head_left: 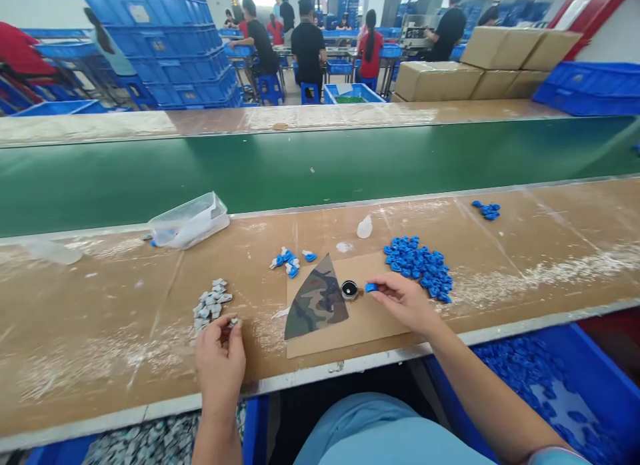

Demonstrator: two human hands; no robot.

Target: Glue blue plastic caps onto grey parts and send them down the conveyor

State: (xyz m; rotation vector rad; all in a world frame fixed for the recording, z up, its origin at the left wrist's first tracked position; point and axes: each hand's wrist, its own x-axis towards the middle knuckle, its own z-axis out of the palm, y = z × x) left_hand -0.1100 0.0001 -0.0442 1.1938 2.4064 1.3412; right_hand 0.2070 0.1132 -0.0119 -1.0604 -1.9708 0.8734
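My left hand [220,351] pinches a small grey plastic piece [233,323] beside a pile of similar grey pieces [213,301]. Between thumb and fingers of my right hand [403,301] is a small blue plastic piece [371,287], just right of a small round black pot [349,289]. A camouflage-patterned fan-shaped sheet [317,301] lies left of the pot on a flat cardboard sheet [380,318]. The large pile of blue pieces [420,263] sits behind my right hand. Several joined blue-and-white pieces [287,259] lie behind the camouflage sheet.
A clear plastic tray [193,221] rests by the green conveyor belt [310,165]. Below the table edge, a blue bin [595,358] of blue pieces stands right, and a bin of grey pieces [145,445] left. Stacked blue crates [170,51], cartons [435,81] and seated people are beyond.
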